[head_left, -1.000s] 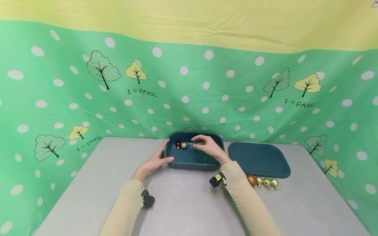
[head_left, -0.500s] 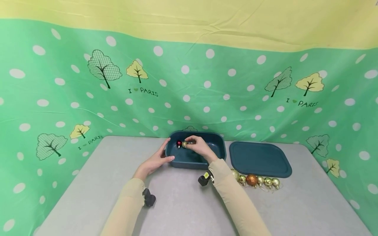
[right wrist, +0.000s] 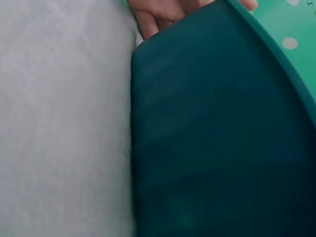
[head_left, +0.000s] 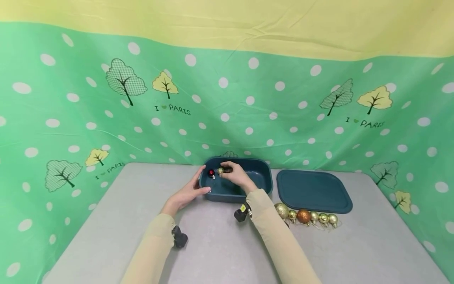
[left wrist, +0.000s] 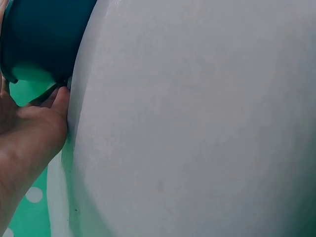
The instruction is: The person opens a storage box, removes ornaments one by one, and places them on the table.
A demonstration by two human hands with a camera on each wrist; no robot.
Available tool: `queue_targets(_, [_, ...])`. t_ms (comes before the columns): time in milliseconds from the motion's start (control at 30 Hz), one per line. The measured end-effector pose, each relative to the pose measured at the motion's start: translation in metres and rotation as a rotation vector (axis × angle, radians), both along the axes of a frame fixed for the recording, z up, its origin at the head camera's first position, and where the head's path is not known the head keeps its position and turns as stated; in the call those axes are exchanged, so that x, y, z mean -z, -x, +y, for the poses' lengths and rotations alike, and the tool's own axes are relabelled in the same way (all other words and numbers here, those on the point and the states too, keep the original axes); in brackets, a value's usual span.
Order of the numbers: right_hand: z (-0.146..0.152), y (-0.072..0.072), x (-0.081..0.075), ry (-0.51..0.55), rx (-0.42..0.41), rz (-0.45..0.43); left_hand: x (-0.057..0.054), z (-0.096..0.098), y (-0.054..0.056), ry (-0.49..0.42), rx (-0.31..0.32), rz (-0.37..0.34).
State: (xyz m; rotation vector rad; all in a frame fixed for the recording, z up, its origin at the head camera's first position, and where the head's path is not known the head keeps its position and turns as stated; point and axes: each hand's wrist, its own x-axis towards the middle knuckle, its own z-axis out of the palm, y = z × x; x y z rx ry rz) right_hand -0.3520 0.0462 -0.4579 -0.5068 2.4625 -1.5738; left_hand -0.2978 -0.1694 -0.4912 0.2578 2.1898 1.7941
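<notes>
A dark teal box (head_left: 230, 197) stands without its lid at the back of the table. My left hand (head_left: 186, 195) holds its left end, thumb at the near corner and fingers along the outer side; the left wrist view shows this hand beside the box wall (left wrist: 44, 39). Inside, toward the left end, lie a small red Christmas bauble (head_left: 211, 172) and a glittery gold bauble (head_left: 221, 170). My right hand (head_left: 237, 174) reaches over the near rim and pinches the gold bauble between thumb and fingers. The right wrist view is mostly filled by the box's side (right wrist: 197, 123), which hides those fingertips.
The flat teal lid (head_left: 313, 191) lies to the right of the box. Along its near edge runs a row of several baubles, gold ones and an orange one (head_left: 304, 215). A green dotted cloth (head_left: 198, 98) hangs behind the table (head_left: 205, 244).
My right hand has moved left inside the box and taken hold of the gold bauble. The red bauble has shifted slightly left. My left hand stays on the box.
</notes>
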Motion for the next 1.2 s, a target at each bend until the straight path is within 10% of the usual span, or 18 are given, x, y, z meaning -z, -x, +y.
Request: queue_targets(1200, [-0.0011, 0.0012, 0.0067, -0.162, -0.212, -0.001, 0.0003, -0.0014, 0.0005, -0.011, 0.017, 0.006])
